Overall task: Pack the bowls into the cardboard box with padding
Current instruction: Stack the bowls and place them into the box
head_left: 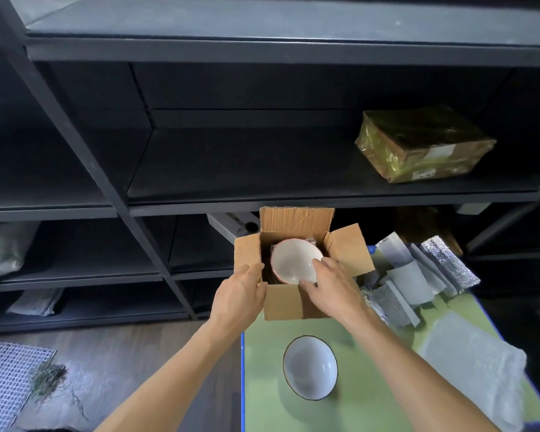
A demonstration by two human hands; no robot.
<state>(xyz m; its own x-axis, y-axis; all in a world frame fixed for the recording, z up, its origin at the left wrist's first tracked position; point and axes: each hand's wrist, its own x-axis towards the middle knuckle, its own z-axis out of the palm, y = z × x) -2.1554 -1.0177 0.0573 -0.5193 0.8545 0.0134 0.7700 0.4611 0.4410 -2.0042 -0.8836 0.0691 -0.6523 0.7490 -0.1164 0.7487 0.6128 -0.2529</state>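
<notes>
I have the right hand [331, 288] on the pink-rimmed bowl [293, 260]. Its thumb is hooked under the near rim and its fingers [317, 261] are laid inside, so it pinches that edge. The bowl sits inside the open cardboard box [286, 304], just ahead of this hand and a little to its left, mouth up and seemingly tipped toward me. I cannot tell whether it rests flat on the bottom or on something dark beneath it. The left hand [239, 291] grips the box's left wall, fingers curled over the top edge, and steadies it. The bowl lies just to that hand's right, between the two hands. The next move, as I judge it, turns on the dark-rimmed bowl [309, 367]. It stands upright on the green table [371, 353] behind both hands, toward my body, and almost under the right forearm, so the right hand is the nearer one. Being round, it offers no preferred axis and any part of the rim will do. The padding sheets [412, 275] lie to the right of the right hand, just beside the box, and the bubble wrap [471, 360] is further back on that same side. I would let go of the rim gently, then take padding with the right hand before reaching back for the second bowl, so that the two bowls do not touch.
</notes>
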